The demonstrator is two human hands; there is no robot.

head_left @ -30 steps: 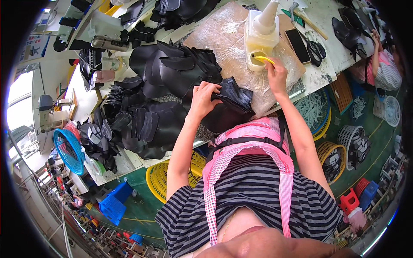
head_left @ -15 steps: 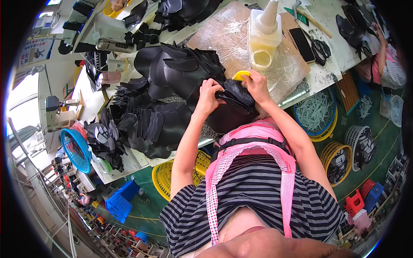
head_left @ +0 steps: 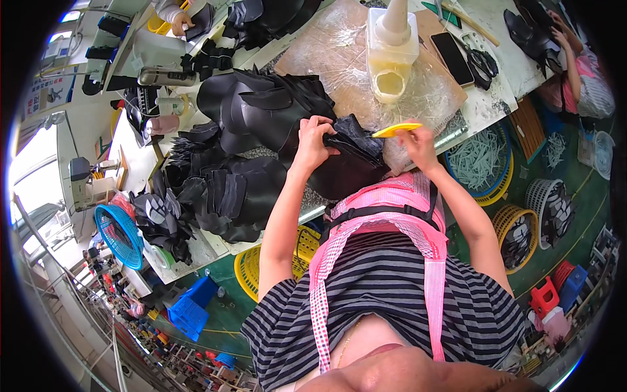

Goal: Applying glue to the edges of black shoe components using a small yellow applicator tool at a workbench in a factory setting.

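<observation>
Where the table meets our pink apron (head_left: 424, 243), a large dark sheet (head_left: 341, 180) hangs close to the cloth; should anything wet drip there, we judge that the apron could smear it. Just beyond, our left hand (head_left: 316, 144) is closed on the near side of a layered bundle of black pieces (head_left: 356, 136), thumb against fingers. If that pinch loosened, the layers could slide out of line, and a wet face could stick to its neighbour.

To the right, our right hand (head_left: 418, 145) is closed around a yellow spreader (head_left: 396, 129), whose tip sits at the bundle's right edge; we cannot tell whether it touches. Too heavy a load on that blade could leave lumps or run over the edges.

Farther out, a brown board (head_left: 320, 51) bears whitish smears, which might mark any piece laid face down. On it stands a white plastic container (head_left: 393, 51) with its wide mouth open towards us; a knock from the right wrist could tip it. Beyond, a phone (head_left: 452, 59) and black scissors (head_left: 482, 68) lie near enough to catch splashes.
</observation>
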